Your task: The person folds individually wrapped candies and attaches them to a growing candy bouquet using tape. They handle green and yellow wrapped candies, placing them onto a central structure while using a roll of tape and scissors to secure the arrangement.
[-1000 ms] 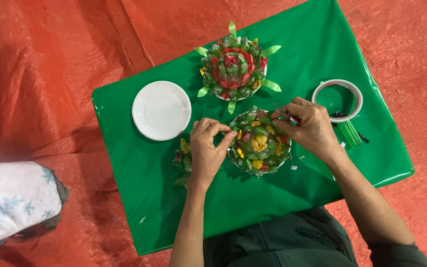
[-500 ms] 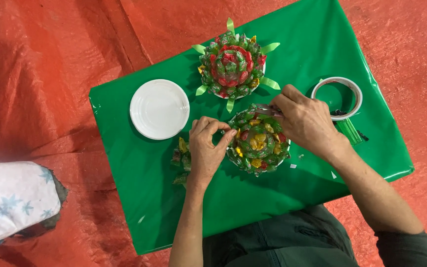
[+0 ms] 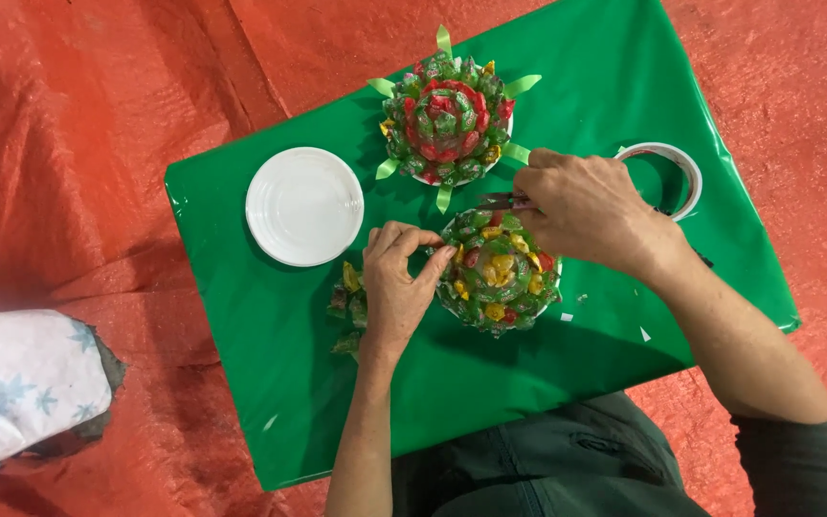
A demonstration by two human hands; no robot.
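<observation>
A dome of wrapped green, yellow and red candies [image 3: 497, 276] sits on the green-covered table [image 3: 270, 373] in front of me. My left hand [image 3: 396, 278] pinches its left edge with fingertips together. My right hand [image 3: 586, 213] hovers over the dome's far side and grips small scissors [image 3: 502, 202], their blades pointing left. A second candy dome [image 3: 444, 120], red and green with light green strips sticking out, stands farther back. A small heap of loose wrapped candies [image 3: 346, 304] lies beside my left hand.
An empty white plate [image 3: 303, 205] lies at the left of the table. A roll of tape [image 3: 674, 170] rests at the right, partly behind my right hand. Red sheeting [image 3: 78, 144] covers the floor. A white cloth with blue stars [image 3: 16, 383] lies at lower left.
My right hand has shifted left over the dome's far side, with the scissors now showing. The left hand stays at the dome's left edge.
</observation>
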